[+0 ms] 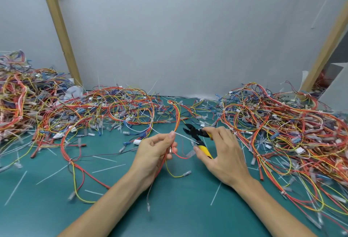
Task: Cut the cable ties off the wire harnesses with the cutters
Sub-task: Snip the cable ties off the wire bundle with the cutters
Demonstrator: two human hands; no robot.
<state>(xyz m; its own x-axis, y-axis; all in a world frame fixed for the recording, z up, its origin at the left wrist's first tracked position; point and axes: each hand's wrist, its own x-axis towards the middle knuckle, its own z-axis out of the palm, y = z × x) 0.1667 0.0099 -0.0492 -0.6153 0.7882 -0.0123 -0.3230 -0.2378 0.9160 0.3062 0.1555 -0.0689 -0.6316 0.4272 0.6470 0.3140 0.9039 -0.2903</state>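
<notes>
The left hand (156, 150) pinches a wire harness (176, 122) above the table (47, 208), its white cable tie (185, 137) pointing toward the open-jawed cutters (197, 135) gripped by the right hand (224, 154), so a careless bite could nick a wire.

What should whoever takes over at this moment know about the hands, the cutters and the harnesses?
Left hand: pinches a harness where its tie sticks out.
Right hand: grips the cutters, jaws open, beside that tie, not yet on it.
Done: cut ties lie scattered on the mat.
Left: this tie, then the left pile and the right pile; cannot tell which is finished.
</notes>
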